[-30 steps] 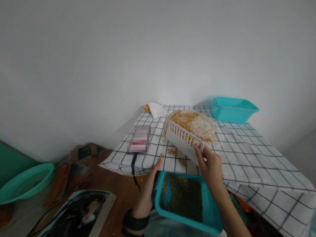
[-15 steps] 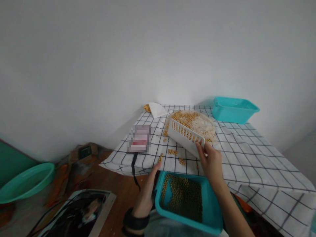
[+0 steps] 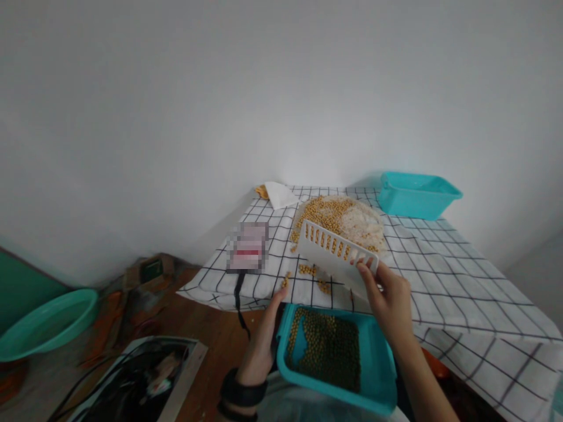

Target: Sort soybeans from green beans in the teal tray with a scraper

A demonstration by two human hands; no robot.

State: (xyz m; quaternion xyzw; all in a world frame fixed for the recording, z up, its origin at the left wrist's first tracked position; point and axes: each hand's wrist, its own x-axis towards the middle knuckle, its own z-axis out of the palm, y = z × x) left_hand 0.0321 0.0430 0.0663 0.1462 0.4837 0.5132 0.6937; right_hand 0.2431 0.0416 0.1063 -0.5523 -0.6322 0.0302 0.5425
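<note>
Hands [image 3: 390, 296] number two (right pinching one panel [image 3: 328, 256]).

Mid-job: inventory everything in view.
Tablecloth: one, checked white, centre
Near tub: one, teal, below tablecloth edge
Far tub: one, teal, back right
Round mat: one, pale, tablecloth's middle
Beans: many, yellowish, near tub, mat, tablecloth
Slotted board: one, white, in front of mat
Sheet: one, white, back left
Blurred item: one, pinkish, tablecloth's left
Strap: one, black, below blurred item
Basin: one, green, far left
Box: one, brown, left
Picture: one, dark, lower left
Left grip: one, black wristband, beside near tub
Right grip: one, bare, on slotted board
</note>
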